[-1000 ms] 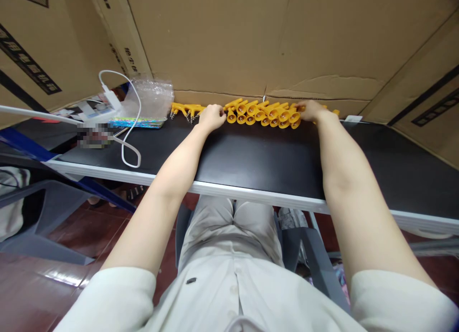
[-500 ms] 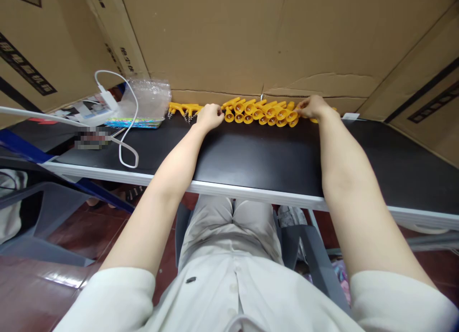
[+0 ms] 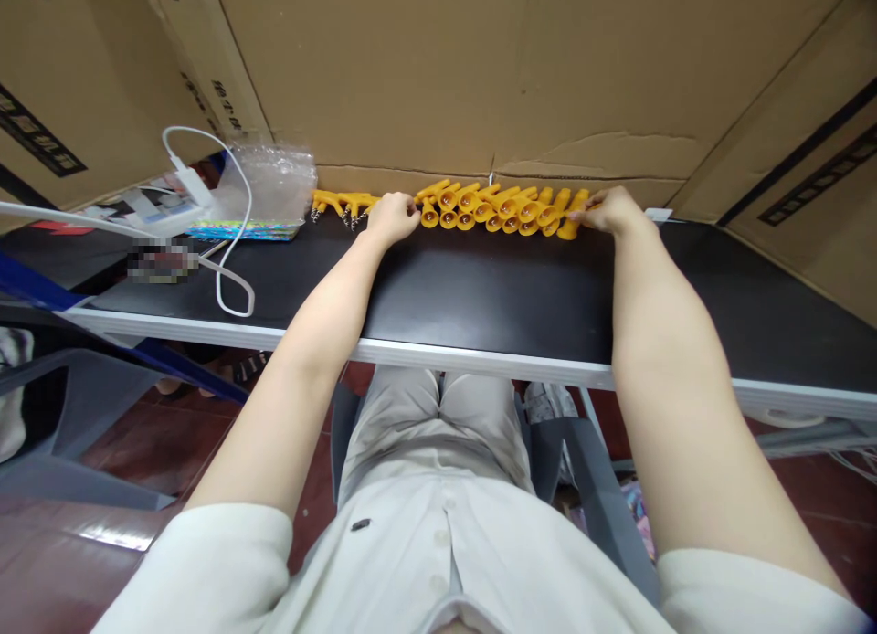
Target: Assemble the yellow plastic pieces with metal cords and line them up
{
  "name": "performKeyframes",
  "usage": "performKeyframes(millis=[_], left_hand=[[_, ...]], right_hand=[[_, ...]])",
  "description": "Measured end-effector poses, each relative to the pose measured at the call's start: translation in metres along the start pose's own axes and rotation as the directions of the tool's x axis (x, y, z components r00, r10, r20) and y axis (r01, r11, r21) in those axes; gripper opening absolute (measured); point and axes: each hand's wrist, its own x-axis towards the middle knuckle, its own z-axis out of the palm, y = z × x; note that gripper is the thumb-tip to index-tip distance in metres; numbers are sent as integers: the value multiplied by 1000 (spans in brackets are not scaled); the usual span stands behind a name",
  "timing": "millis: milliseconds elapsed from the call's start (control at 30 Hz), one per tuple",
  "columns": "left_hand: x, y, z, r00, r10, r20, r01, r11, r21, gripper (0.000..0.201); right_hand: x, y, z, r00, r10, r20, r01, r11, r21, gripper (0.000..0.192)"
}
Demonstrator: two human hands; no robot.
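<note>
Several yellow plastic corkscrew sleeves (image 3: 511, 209) with flared round mouths lie stacked in a row along the back of the desk, mouths toward me. At the row's left end is my left hand (image 3: 393, 217), its fingers curled together; whatever lies in them is hidden. My right hand (image 3: 611, 210) pinches a yellow sleeve (image 3: 568, 225) at the right end, thumb and fingertips on it. Left of my left hand lie yellow corkscrew handles (image 3: 341, 201) with metal spirals pointing toward me, partly covered by that hand.
Cardboard (image 3: 411, 77) walls the desk's back and sides. On the left are a clear plastic bag (image 3: 274, 177), a colourful flat stack (image 3: 247, 229), and a white cable (image 3: 237, 291) looping over the black desktop (image 3: 493, 296). The pale metal edge (image 3: 480, 360) runs before my lap.
At the right end, a yellow sleeve that lay partly under my right hand now sits against the row in my fingers. My left hand stays at the left end. The view has shifted slightly.
</note>
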Motion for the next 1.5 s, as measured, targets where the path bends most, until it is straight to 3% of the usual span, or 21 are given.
performKeyframes(millis=[100, 233, 333, 533, 633, 700, 800, 900, 967, 1067, 1200, 1300, 1500], left_hand=[[-1, 1, 0, 1000, -6, 9, 6, 1000, 3, 37], [4, -3, 0, 999, -45, -28, 44, 999, -28, 40], [11, -16, 0, 983, -155, -94, 148, 986, -80, 42], [20, -54, 1, 899, -373, -231, 333, 923, -194, 41], [18, -63, 1, 844, -494, -211, 444, 862, -243, 46], [17, -65, 2, 831, -529, -171, 487, 841, -238, 49], [16, -67, 7, 860, -494, -126, 467, 862, -197, 53], [18, -70, 14, 937, -340, -78, 325, 932, -157, 62], [18, -71, 18, 965, -261, -11, 257, 958, -124, 72], [17, -70, 21, 966, -249, 74, 253, 966, -49, 75], [17, -65, 19, 975, -219, 45, 216, 974, 68, 52], [17, -59, 17, 980, -195, 24, 191, 973, 127, 50], [17, -51, 16, 984, -176, 9, 175, 983, 60, 54]], right_hand=[[-9, -3, -5, 990, 131, 59, -131, 991, -2, 26], [-12, -3, -3, 989, 137, 52, -138, 990, 8, 37], [-12, 1, 3, 991, 131, 23, -132, 990, 53, 43], [-20, 4, 8, 994, 112, -19, -110, 992, 64, 42], [-25, 3, 7, 995, 94, -18, -93, 995, 27, 39], [-26, 2, 7, 997, 79, -16, -79, 997, -7, 38], [-23, 4, 9, 998, 60, -12, -61, 997, -44, 32], [-19, 8, 12, 999, 50, -6, -50, 998, -35, 29], [-17, 9, 13, 999, 50, -3, -50, 999, -21, 29], [-17, 8, 13, 999, 41, -7, -41, 999, -12, 28], [-15, 10, 14, 1000, 21, -9, -21, 1000, 9, 28], [-11, 14, 17, 1000, 15, -13, -15, 1000, 17, 30], [-7, 17, 21, 1000, 1, -23, -1, 1000, 18, 28]])
